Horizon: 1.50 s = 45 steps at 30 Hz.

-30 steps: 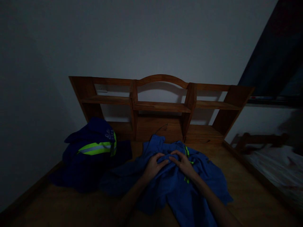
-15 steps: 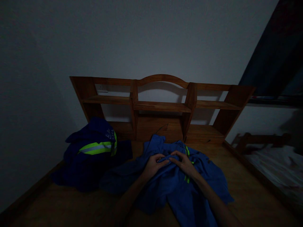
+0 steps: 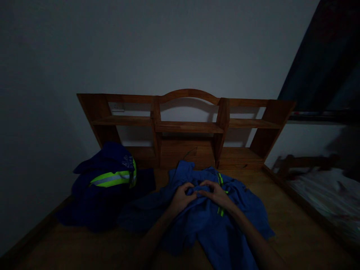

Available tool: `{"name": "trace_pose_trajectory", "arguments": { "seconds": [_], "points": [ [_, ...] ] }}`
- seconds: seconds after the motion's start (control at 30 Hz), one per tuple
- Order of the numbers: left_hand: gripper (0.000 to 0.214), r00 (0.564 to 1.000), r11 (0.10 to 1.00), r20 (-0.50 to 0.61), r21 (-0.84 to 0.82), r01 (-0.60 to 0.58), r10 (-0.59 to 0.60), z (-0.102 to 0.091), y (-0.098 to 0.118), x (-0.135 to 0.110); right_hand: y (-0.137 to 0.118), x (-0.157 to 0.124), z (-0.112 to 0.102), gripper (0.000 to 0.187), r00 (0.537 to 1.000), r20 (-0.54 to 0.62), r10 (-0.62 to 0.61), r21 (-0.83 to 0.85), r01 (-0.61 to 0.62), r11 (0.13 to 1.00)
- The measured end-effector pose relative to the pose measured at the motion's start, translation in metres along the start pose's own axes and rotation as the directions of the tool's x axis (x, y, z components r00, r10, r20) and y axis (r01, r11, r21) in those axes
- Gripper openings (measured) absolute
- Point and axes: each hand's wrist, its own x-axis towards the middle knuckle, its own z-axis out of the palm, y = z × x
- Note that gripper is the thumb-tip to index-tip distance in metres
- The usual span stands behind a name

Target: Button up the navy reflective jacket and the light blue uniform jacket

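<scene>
A blue garment (image 3: 213, 228) with thin yellow-green stripes lies crumpled on the wooden desk (image 3: 287, 232) in front of me. My left hand (image 3: 181, 197) and my right hand (image 3: 215, 194) rest side by side on its upper middle. The fingers of both hands are curled and pinch a fold of the blue cloth between them. My forearms reach in from the bottom edge. The room is very dim.
A heap of dark blue clothes (image 3: 105, 187) with a wide yellow-green reflective band sits at the left of the desk. A wooden shelf unit (image 3: 188, 127) stands at the back against the wall. A bed with pale bedding (image 3: 326, 198) lies at the right.
My two hands have drawn closer together on the fold, so the fingertips now meet. The view has shifted slightly to the right.
</scene>
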Motion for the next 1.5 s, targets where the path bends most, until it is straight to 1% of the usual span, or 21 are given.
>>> {"name": "trace_pose_trajectory", "arguments": {
  "seconds": [0.17, 0.33, 0.5, 0.6, 0.77, 0.97, 1.2, 1.3, 1.43, 1.5],
  "points": [
    [0.014, 0.997, 0.999, -0.077, 0.039, -0.024, 0.027, 0.002, 0.006, -0.002, 0.001, 0.000, 0.001, 0.026, 1.000, -0.022, -0.012, 0.037, 0.013, 0.999],
    [0.015, 0.991, 1.000, -0.130, 0.007, -0.025, 0.026, 0.004, 0.009, -0.004, 0.005, 0.001, 0.004, 0.024, 0.998, -0.064, -0.014, 0.070, 0.018, 0.997],
    [0.017, 0.994, 0.993, -0.112, -0.114, -0.007, -0.006, 0.000, 0.009, -0.001, 0.008, 0.003, 0.005, 0.028, 0.995, -0.098, 0.026, 0.051, -0.021, 0.998],
    [0.019, 0.995, 0.988, -0.094, -0.152, 0.010, -0.024, -0.003, 0.008, 0.001, 0.007, 0.003, 0.005, 0.028, 0.993, -0.117, 0.015, 0.070, -0.007, 0.998],
    [0.020, 0.997, 0.982, -0.074, -0.189, -0.005, -0.010, -0.003, 0.005, 0.002, 0.009, 0.003, 0.005, 0.024, 0.996, -0.089, -0.031, 0.123, 0.042, 0.992],
    [0.025, 0.998, 0.972, -0.058, -0.234, 0.011, -0.025, -0.002, 0.005, 0.003, 0.016, 0.002, 0.005, 0.026, 0.996, -0.084, -0.006, 0.108, 0.016, 0.994],
    [0.026, 1.000, 0.970, 0.004, -0.243, 0.015, -0.015, -0.005, 0.007, 0.002, 0.016, 0.002, 0.004, 0.024, 0.997, -0.074, -0.010, 0.131, 0.020, 0.991],
    [0.024, 1.000, 0.971, -0.006, -0.237, 0.015, -0.016, -0.004, 0.007, 0.002, 0.014, 0.003, 0.003, 0.024, 0.997, -0.075, -0.002, 0.138, 0.012, 0.990],
    [0.020, 0.997, 0.977, -0.071, -0.215, -0.007, -0.008, -0.002, 0.004, 0.004, 0.012, 0.002, 0.003, 0.025, 0.998, -0.063, 0.015, 0.147, -0.005, 0.989],
    [0.018, 0.996, 0.978, -0.085, -0.206, -0.015, -0.002, -0.001, 0.001, 0.005, 0.011, 0.002, 0.003, 0.025, 0.998, -0.056, 0.019, 0.142, -0.010, 0.990]
  ]
}}
